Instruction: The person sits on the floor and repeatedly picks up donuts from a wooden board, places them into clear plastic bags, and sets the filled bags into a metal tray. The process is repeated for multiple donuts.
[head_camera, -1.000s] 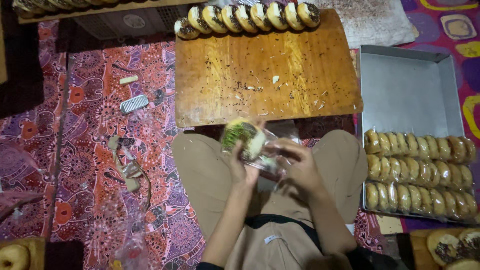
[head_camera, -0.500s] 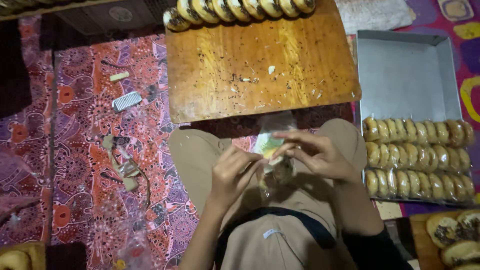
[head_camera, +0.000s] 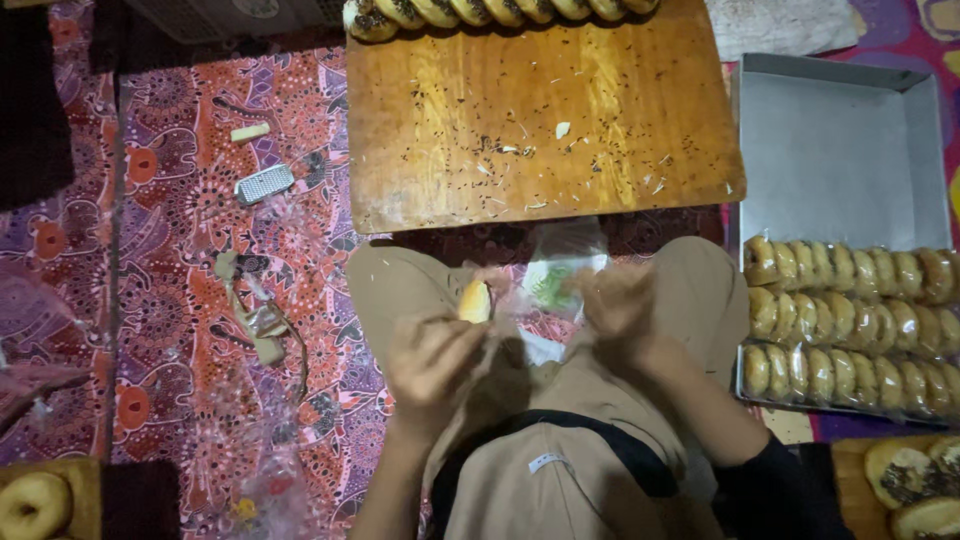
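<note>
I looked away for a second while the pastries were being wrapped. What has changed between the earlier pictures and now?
The hands have drawn apart over the lap: the left hand now pinches the bun at its edge, while the right hand has shifted right, pulling at the clear plastic bag. A second ago both hands cupped the bun together. The wooden board and the metal tray of wrapped pastries lie as before.

This looks like a home where someone makes doughnuts to sell. The person sits on a floor mat (head_camera: 190, 330) with red patterns, by a low wooden desk (head_camera: 540, 120) and a metal tray (head_camera: 840, 150) of wrapped doughnuts (head_camera: 850, 320).
</note>
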